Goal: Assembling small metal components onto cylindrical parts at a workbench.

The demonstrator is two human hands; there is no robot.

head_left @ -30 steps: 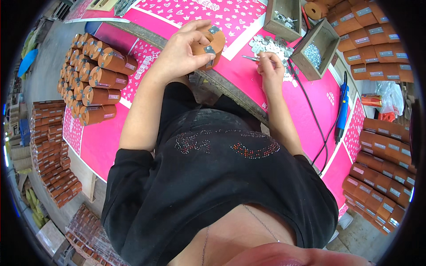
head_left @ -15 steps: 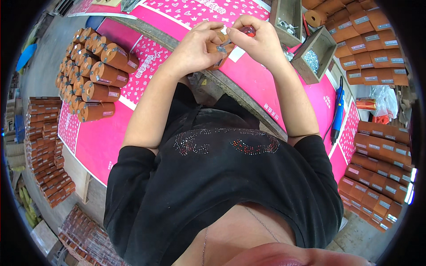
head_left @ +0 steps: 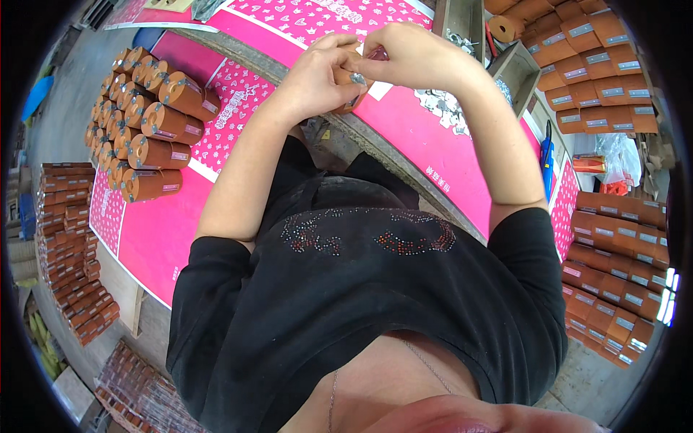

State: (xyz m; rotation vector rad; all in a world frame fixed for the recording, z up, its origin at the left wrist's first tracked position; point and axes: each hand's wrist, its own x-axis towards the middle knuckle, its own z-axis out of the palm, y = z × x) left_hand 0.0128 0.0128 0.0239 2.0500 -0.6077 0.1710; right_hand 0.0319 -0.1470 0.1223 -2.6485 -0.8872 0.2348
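My left hand [head_left: 317,81] is wrapped round an orange-brown cylinder [head_left: 351,105] at the edge of the pink-covered table. A small shiny metal fitting [head_left: 357,79] shows on the cylinder by the left thumb. Over the same end my right hand [head_left: 419,59] is closed on a screwdriver with a red handle [head_left: 378,53]. The right fingers cover much of that handle, and the screwdriver's tip is hidden.
Similar cylinders [head_left: 155,155] are stacked at the left of the table [head_left: 238,180]. Loose metal plates [head_left: 442,110] lie right of my hands, near wooden trays of hardware [head_left: 525,66]. A blue power tool [head_left: 547,167] sits farther right. More stacks [head_left: 613,278] stand at the right.
My right hand has turned over the cylinder's end, and its forearm has swung outward to the right, now covering part of the hardware tray. The left hand has stayed nearly still on the cylinder.
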